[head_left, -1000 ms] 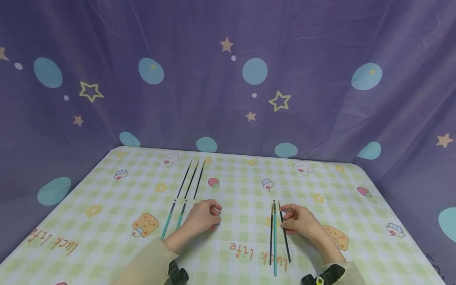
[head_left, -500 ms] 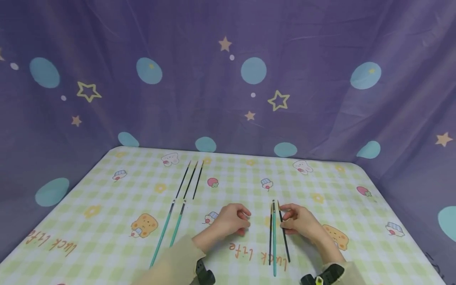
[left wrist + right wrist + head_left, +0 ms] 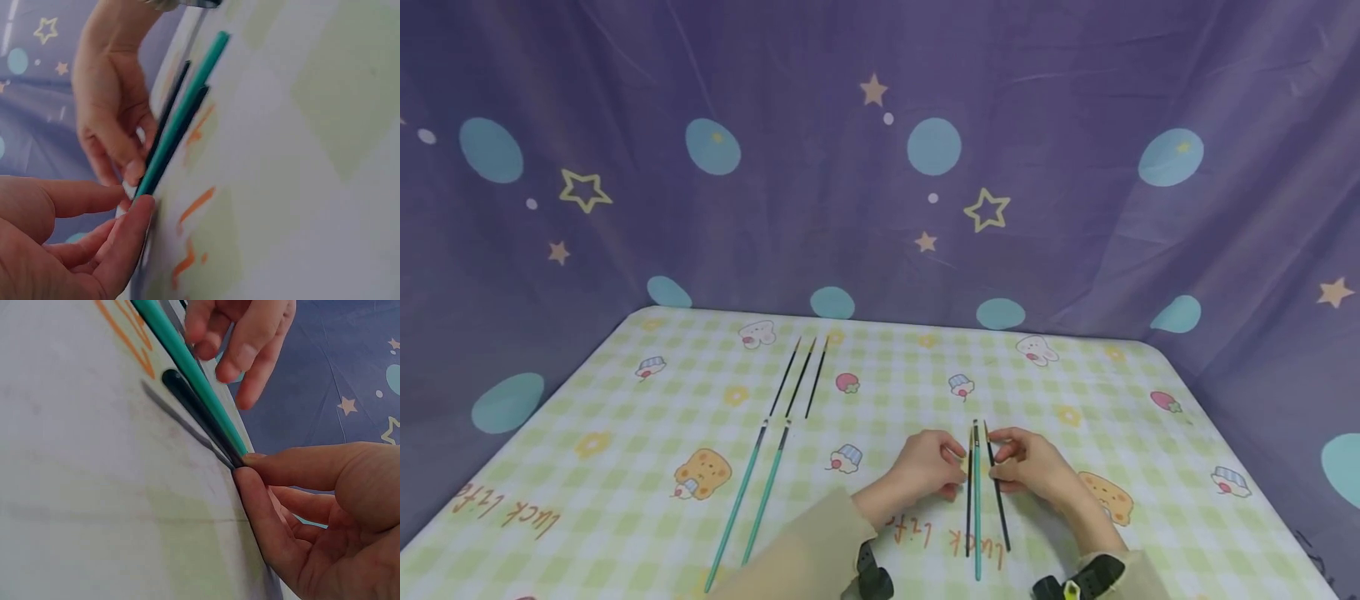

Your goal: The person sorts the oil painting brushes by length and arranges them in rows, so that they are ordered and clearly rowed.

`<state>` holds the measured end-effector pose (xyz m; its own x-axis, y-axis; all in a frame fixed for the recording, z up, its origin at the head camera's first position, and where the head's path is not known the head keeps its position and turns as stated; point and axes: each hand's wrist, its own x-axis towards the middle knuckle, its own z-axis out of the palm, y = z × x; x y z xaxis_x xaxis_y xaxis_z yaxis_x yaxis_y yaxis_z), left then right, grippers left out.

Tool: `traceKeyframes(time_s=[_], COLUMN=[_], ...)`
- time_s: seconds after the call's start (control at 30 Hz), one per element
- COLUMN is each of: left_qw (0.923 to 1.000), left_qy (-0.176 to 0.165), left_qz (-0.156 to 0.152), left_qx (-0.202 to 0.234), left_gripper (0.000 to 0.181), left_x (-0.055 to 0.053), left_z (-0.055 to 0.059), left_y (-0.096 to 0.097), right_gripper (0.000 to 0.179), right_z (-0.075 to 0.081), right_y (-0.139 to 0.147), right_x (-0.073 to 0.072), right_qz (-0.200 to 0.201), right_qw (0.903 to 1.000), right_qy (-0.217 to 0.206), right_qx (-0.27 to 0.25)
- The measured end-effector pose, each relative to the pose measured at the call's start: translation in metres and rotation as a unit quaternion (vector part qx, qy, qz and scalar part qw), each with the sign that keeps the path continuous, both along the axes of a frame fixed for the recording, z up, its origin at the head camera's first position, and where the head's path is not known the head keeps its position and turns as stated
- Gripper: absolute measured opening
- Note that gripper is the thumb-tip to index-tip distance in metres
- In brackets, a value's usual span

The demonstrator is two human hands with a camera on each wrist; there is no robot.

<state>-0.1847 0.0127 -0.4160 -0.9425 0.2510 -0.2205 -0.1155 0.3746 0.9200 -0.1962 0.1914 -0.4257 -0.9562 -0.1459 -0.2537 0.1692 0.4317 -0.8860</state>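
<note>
My right hand pinches a black paintbrush between thumb and fingers, near its bristle end; the brush leans slightly on the patterned tablecloth. Left of it lies a longer teal paintbrush, and beside that a second black paintbrush. All three point away from me. Just left of this group is my left hand, fingertips close to the second black brush. In the right wrist view the left hand's fingers are loosely bent and hold nothing. The left wrist view shows the teal handle between the black ones.
On the left side, two teal paintbrushes lie side by side, slanting away. Beyond them are three thin black paintbrushes in a row. The checked tablecloth reaches back to a purple curtain.
My left hand has moved right from the teal brushes on the left to beside the right-hand group, uncovering those brushes. The right hand stays on its black paintbrush.
</note>
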Motion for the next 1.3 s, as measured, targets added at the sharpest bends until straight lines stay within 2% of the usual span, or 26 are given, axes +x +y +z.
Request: traceKeyframes(time_s=[0.23,0.43,0.57,0.77,0.87,1.07,1.17,1.3], left_qw=[0.9983,0.9915,0.9856,0.9806,0.9754,0.9633,0.9602,0.9624], left_qy=[0.017,0.071,0.095,0.099,0.103,0.135,0.141,0.121], left_qz=[0.014,0.0,-0.006,-0.012,-0.02,-0.034,-0.037,-0.041], left_qx=[-0.053,-0.109,-0.14,-0.169,-0.194,-0.23,-0.238,-0.24], left_gripper=[0.027,0.027,0.027,0.027,0.028,0.031,0.031,0.029], left_x=[0.0,-0.002,0.0,0.002,0.002,0.001,0.0,-0.002], left_z=[-0.006,-0.007,-0.006,-0.001,0.001,0.003,0.002,0.002], left_y=[0.009,0.013,0.015,0.015,0.016,0.018,0.018,0.018], right_gripper=[0.049,0.048,0.049,0.049,0.05,0.051,0.051,0.051], right_z=[0.0,0.002,0.001,0.001,0.002,0.002,0.002,0.001], right_y=[0.0,0.002,0.002,0.002,0.002,0.003,0.003,0.004], right_x=[0.0,0.0,0.0,-0.001,0.0,0.001,0.001,0.001], right_qz=[0.006,0.008,0.008,0.01,0.018,0.021,0.023,0.025], right_qw=[1.0,0.9999,0.9999,0.9999,0.9997,0.9996,0.9995,0.9995], right_qy=[0.005,0.012,0.006,0.004,0.005,0.004,0.002,0.001], right_qx=[0.002,-0.002,-0.004,-0.009,-0.015,-0.018,-0.021,-0.019])
